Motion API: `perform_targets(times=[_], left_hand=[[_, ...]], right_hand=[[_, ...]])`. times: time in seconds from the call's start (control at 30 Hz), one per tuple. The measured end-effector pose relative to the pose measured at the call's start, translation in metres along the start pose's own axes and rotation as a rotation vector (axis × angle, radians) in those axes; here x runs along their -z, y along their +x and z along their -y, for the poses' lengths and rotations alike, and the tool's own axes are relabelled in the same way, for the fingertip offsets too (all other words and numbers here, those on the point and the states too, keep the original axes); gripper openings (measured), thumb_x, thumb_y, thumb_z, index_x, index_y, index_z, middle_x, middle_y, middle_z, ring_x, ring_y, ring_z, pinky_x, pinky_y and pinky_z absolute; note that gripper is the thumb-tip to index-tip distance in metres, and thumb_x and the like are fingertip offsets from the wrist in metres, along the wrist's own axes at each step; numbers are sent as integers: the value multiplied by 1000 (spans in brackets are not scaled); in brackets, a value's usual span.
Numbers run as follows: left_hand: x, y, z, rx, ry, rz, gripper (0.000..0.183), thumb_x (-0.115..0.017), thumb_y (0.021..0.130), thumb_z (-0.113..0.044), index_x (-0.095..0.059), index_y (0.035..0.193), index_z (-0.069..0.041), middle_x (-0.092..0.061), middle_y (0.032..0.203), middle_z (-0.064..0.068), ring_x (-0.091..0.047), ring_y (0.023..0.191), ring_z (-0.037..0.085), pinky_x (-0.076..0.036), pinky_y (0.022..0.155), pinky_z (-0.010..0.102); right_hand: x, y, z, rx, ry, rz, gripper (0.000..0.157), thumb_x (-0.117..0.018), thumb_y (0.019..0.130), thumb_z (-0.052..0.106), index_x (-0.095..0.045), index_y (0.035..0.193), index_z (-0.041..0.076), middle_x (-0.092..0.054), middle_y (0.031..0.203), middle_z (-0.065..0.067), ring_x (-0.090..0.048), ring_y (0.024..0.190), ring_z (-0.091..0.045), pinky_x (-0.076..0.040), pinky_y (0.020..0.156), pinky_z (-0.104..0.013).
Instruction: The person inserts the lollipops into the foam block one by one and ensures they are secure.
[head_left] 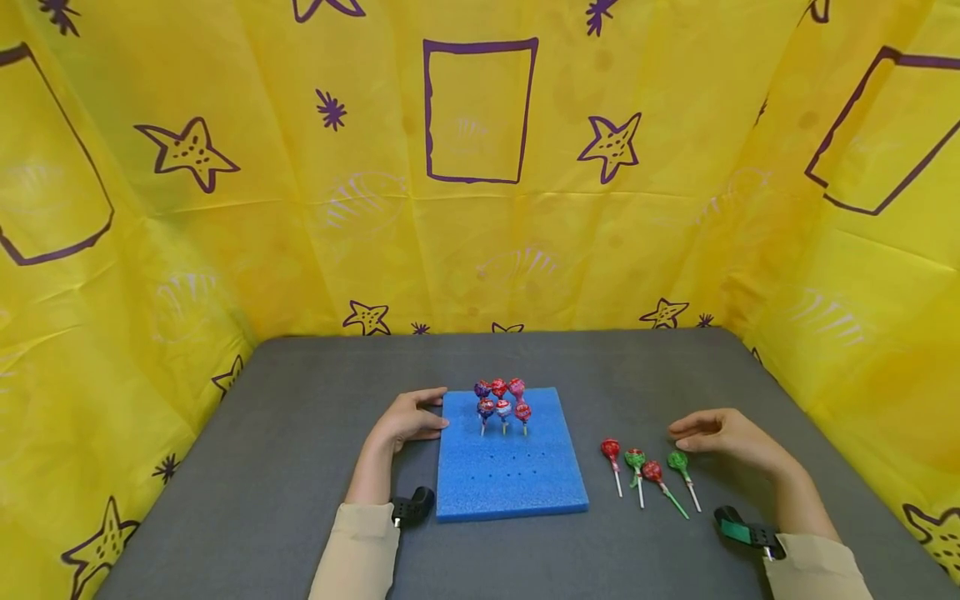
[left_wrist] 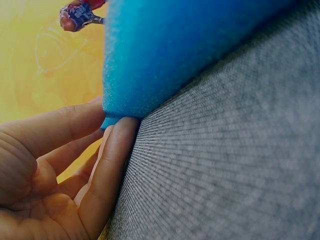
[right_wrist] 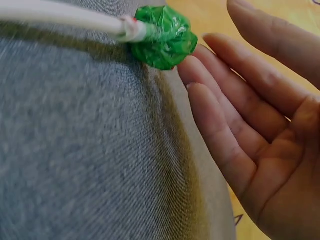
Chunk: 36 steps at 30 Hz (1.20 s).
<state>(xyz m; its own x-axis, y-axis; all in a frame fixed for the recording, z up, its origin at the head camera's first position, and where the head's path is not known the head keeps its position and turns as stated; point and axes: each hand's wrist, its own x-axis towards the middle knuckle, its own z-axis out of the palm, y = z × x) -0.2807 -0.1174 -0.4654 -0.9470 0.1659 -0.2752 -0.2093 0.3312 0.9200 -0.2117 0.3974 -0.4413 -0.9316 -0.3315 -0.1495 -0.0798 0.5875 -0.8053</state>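
Observation:
My left hand [head_left: 411, 419] is at the far left corner of a blue foam block [head_left: 465, 496], its thumb and fingers gripping the edge. Up close in the left wrist view, the fingertips press against the foam [left_wrist: 145, 55] beside the grey table. Several wrapped lollipops [head_left: 503, 408] stand upright in two rows in the block's far half. My right hand [head_left: 723, 433] hovers with relaxed, slightly bent fingers near a green lollipop [head_left: 678, 461] lying on the table. In the right wrist view, that green wrapper [right_wrist: 165, 37] is just beside the fingertips, with nothing held.
Left of the green lollipop lie a red lollipop [head_left: 652, 472] on a green stick, a green-and-red one [head_left: 635, 459] and another red one [head_left: 611, 450]. Small holes [head_left: 513, 457] in rows mark the foam's near half. Yellow patterned cloth [head_left: 480, 233] surrounds the grey table [head_left: 315, 383].

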Motion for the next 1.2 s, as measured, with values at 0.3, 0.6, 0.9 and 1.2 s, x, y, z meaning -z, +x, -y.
perform_targets(times=[0.3, 0.6, 0.9, 1.2], left_hand=[[1, -2, -2, -4, -3, 7, 66, -75, 82, 0, -52, 143, -8, -52, 139, 22, -65, 92, 17, -64, 79, 34], [1, 1, 0, 6, -15, 6, 64, -74, 83, 1, -53, 143, -9, -53, 138, 21, -65, 90, 16, -64, 78, 33], [1, 0, 0, 2, -15, 14, 65, -75, 83, 0, -52, 144, -9, -52, 140, 22, -65, 92, 17, -64, 78, 33], [1, -1, 0, -2, -20, 17, 65, -74, 83, 0, -52, 143, -9, -53, 139, 22, -65, 91, 16, -64, 79, 34]], right_hand=[[-1, -4, -10, 49, 36, 106, 33, -64, 94, 15, -66, 121, -4, -75, 114, -7, -65, 97, 4, -56, 80, -17], [-4, 1, -11, 93, 31, 145, 32, -68, 90, 13, -67, 118, -4, -75, 112, -10, -66, 92, 0, -55, 77, -17], [-7, 2, -11, 75, 15, 134, 30, -72, 87, 14, -69, 112, -3, -73, 101, 11, -61, 81, -1, -53, 70, -18], [-10, 1, -6, 74, 2, 112, 28, -71, 89, 15, -70, 112, -2, -74, 103, 4, -60, 86, 2, -52, 71, -17]])
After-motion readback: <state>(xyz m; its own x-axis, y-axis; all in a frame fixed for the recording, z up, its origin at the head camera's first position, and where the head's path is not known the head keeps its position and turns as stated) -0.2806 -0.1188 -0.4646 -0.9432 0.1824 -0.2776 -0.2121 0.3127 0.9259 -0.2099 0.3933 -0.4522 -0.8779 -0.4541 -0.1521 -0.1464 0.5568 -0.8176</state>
